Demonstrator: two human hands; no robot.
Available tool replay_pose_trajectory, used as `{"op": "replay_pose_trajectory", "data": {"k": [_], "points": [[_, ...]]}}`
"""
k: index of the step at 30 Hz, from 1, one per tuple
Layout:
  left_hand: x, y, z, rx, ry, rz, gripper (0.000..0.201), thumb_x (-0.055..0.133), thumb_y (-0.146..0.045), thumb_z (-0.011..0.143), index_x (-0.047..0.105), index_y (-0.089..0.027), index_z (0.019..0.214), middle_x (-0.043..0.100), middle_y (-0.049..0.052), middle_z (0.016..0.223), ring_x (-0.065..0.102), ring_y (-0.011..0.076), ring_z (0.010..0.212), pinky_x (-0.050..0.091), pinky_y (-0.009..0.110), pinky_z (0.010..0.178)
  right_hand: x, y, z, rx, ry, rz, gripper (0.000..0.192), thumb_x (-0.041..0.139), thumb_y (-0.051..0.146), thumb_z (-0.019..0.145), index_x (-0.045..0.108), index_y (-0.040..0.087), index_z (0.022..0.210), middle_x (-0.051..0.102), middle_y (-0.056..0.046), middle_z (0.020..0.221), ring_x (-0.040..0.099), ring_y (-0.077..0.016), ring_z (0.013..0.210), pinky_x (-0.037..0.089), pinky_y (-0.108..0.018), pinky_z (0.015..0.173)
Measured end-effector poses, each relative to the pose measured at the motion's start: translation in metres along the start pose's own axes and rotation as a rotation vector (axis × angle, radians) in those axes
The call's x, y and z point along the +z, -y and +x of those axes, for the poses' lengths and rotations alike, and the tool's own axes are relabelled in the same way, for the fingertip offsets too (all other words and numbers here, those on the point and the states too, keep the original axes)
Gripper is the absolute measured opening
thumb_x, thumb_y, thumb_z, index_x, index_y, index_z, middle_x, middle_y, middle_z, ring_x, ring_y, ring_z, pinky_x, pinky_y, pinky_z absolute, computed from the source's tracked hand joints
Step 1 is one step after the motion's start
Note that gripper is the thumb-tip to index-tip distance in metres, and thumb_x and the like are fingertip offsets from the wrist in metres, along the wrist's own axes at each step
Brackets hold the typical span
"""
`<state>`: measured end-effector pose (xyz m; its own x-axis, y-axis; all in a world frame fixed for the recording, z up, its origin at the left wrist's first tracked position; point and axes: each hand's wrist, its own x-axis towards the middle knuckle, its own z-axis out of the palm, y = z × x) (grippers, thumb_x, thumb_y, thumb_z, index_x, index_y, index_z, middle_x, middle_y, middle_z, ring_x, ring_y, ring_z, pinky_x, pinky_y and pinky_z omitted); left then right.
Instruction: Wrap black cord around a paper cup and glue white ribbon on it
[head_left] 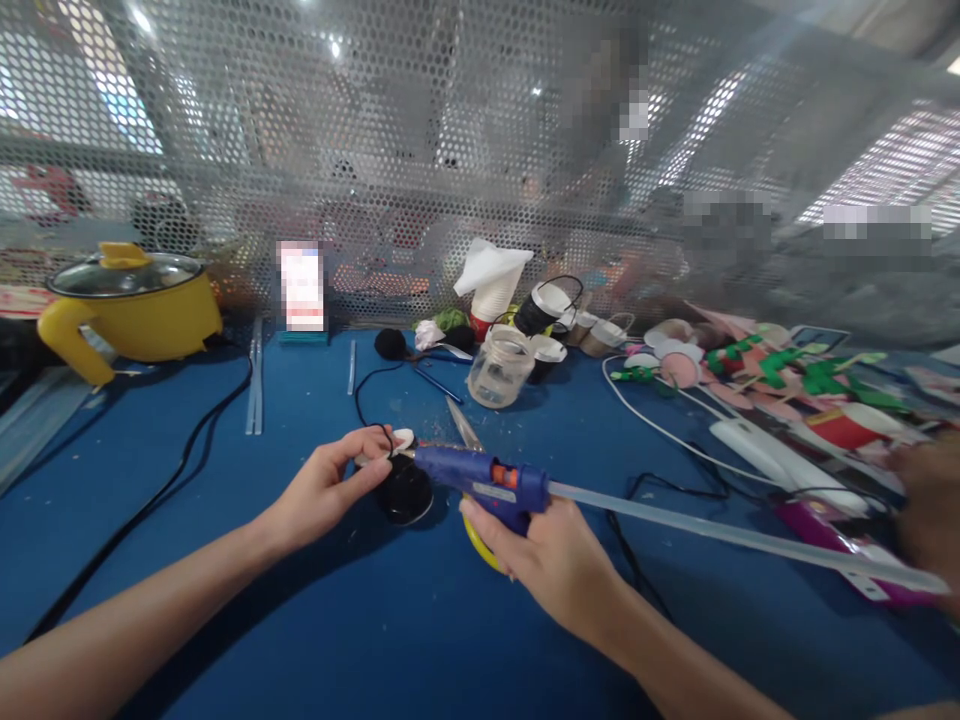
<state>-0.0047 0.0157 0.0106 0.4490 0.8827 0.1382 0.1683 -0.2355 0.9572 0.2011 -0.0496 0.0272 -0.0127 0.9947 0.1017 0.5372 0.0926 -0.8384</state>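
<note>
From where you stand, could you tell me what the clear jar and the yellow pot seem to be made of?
The clear jar looks like glass or clear plastic: see-through, glossy highlights. The yellow pot seems glossy plastic or enamelled metal; its lid looks like glass.

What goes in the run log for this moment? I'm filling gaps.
left hand: pinches white disc | right hand: grips glue gun | nozzle at disc | surface: blue table

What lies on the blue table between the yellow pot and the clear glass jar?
In the head view, between the yellow pot and the glass jar lie clear glue sticks, a black cable and a blurred card on a stand.
</note>
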Motion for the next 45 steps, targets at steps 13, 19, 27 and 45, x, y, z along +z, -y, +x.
{"op": "replay_pose_trajectory", "data": {"k": [13, 19, 27, 45], "points": [[-0.0032, 0.0011, 0.0016, 0.017, 0.063, -0.045, 0.023, 0.053, -0.035, 0.079, 0.053, -0.015, 0.067, 0.062, 0.012, 0.106, 0.046, 0.0246, 0.113, 0.029, 0.039, 0.098, -0.0025, 0.0029, 0.0008, -0.053, -0.006, -0.116, 0.029, 0.051, 0.044, 0.075, 0.06, 0.017, 0.068, 0.052, 0.0, 0.041, 0.053, -0.0157, 0.039, 0.042, -0.024, 0.039], [-0.0034, 0.0013, 0.0013, 0.02, 0.066, -0.054, 0.022, 0.054, -0.034, 0.079, 0.052, -0.016, 0.066, 0.062, 0.011, 0.106, 0.046, 0.0245, 0.114, 0.029, 0.039, 0.098, -0.0046, 0.0042, 0.0022, -0.005, 0.021, -0.061, 0.026, 0.05, 0.041, 0.075, 0.058, 0.016, 0.07, 0.045, 0.004, 0.036, 0.046, -0.0128, 0.031, 0.039, -0.022, 0.033], [-0.0028, 0.0026, 0.0022, 0.01, 0.044, -0.064, 0.023, 0.055, -0.034, 0.077, 0.053, -0.016, 0.065, 0.062, 0.012, 0.105, 0.045, 0.0256, 0.115, 0.029, 0.039, 0.098, -0.0037, 0.0041, 0.0022, 0.013, 0.032, -0.086, 0.027, 0.05, 0.041, 0.075, 0.055, 0.017, 0.064, 0.042, 0.004, 0.035, 0.044, -0.0115, 0.031, 0.038, -0.022, 0.033], [-0.0035, 0.0036, 0.001, 0.025, 0.074, -0.049, 0.019, 0.051, -0.028, 0.081, 0.05, -0.016, 0.067, 0.06, 0.011, 0.11, 0.044, 0.0226, 0.117, 0.029, 0.036, 0.099, 0.0024, 0.0024, -0.0017, -0.069, 0.029, -0.114, 0.025, 0.05, 0.038, 0.076, 0.055, 0.02, 0.06, 0.047, 0.003, 0.037, 0.05, -0.0136, 0.036, 0.041, -0.022, 0.037]]}}
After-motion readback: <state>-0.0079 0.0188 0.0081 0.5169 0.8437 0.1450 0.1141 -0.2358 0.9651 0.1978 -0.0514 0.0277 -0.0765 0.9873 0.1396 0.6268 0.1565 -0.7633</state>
